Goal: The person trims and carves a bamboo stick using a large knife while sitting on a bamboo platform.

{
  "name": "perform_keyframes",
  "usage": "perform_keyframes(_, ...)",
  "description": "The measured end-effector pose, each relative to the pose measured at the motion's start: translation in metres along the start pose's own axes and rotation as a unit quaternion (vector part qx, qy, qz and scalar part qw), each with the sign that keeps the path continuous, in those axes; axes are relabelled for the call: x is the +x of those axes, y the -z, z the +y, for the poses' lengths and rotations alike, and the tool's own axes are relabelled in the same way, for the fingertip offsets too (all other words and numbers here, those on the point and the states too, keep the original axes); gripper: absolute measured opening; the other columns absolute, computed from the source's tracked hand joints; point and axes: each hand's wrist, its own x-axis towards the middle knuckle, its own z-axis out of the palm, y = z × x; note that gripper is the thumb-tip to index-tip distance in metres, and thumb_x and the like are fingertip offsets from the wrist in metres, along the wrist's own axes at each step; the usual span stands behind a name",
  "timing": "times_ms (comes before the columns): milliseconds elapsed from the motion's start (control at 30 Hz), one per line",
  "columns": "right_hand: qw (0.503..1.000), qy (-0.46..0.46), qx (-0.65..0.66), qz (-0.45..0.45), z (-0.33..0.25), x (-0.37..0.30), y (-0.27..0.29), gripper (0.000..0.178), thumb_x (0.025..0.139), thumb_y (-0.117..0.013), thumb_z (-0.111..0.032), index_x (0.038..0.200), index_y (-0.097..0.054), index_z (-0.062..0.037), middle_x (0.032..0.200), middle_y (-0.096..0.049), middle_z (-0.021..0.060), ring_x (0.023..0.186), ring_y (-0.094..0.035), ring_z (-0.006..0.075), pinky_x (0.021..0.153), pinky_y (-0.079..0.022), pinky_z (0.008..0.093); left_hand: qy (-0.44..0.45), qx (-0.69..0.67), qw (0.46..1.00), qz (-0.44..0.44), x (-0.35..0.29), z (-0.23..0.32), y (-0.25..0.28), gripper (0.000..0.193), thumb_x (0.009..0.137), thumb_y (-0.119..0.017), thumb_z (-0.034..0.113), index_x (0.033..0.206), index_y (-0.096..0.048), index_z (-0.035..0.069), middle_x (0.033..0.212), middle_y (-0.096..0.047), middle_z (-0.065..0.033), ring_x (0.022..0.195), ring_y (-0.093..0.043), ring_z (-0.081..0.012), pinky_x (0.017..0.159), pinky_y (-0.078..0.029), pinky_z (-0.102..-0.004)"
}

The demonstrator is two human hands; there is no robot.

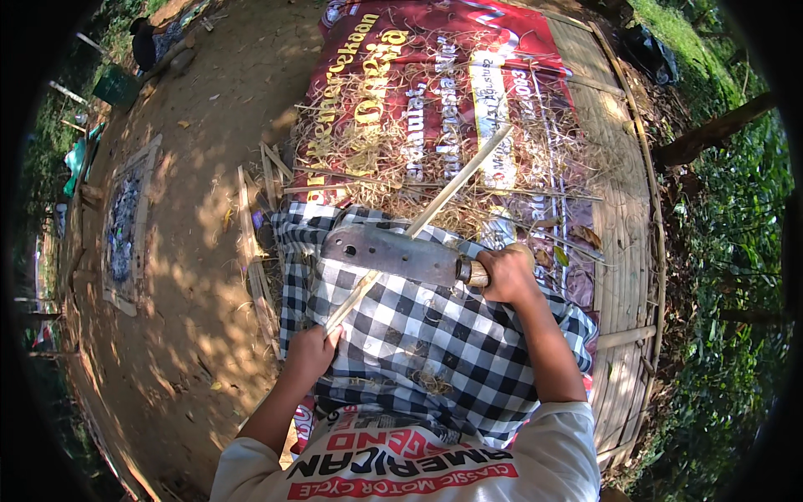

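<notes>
My right hand (508,274) is closed around the wooden handle of a broad cleaver-like blade (389,253), which has a few round holes in it. The blade lies crosswise over a long pale strip that looks like split bamboo (458,182). My left hand (312,353) grips the strip's near end, and the strip slants up to the far right from there. The blade hides the strip's middle. Beneath both is a black-and-white checked cloth (418,335) spread over my lap, with a few shavings on it.
Curly shavings (452,100) cover a red printed banner (360,33) laid over a slatted bamboo platform (623,251). Several bamboo strips (253,251) stand along the platform's left side. Bare earth (192,293) with a framed rectangular patch (127,222) lies left; green plants (728,251) grow on the right.
</notes>
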Motion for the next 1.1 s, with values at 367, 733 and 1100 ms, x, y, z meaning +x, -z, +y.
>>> perform_keyframes(367, 0.972, -0.214, 0.043, 0.084, 0.056, -0.01, 0.02, 0.029, 0.065, -0.068, -0.022, 0.09, -0.065, -0.007, 0.08, -0.067, 0.0191, 0.078, -0.065, 0.0394, 0.07, -0.052, 0.0464, 0.001, -0.01, 0.999, -0.052, 0.005, -0.011, -0.002, 0.041, 0.094, -0.054, 0.034, 0.081, -0.063, -0.003, 0.071, -0.059, -0.0271, 0.07, -0.06, -0.0451, 0.06, -0.046, -0.0484)
perform_keyframes(733, 1.0, -0.01, 0.016, 0.021, -0.01, 0.012, 0.003, 0.036, 0.058, -0.067, -0.024, 0.089, -0.06, -0.0057, 0.069, -0.065, 0.0164, 0.066, -0.065, 0.0361, 0.064, -0.053, 0.0429, -0.038, -0.021, 0.998, -0.034, 0.009, -0.013, -0.002, 0.042, 0.09, -0.06, 0.033, 0.071, -0.061, -0.005, 0.062, -0.057, -0.0264, 0.063, -0.058, -0.0459, 0.055, -0.045, -0.0506)
perform_keyframes(1100, 0.965, -0.247, 0.054, 0.069, 0.082, 0.002, 0.024, 0.032, 0.067, -0.066, -0.024, 0.095, -0.064, -0.0072, 0.079, -0.067, 0.0197, 0.076, -0.066, 0.0381, 0.069, -0.054, 0.0456, -0.023, -0.016, 0.997, -0.067, 0.014, -0.008, 0.008, 0.047, 0.092, -0.057, 0.034, 0.068, -0.061, -0.007, 0.062, -0.055, -0.0286, 0.064, -0.058, -0.048, 0.056, -0.045, -0.0508)
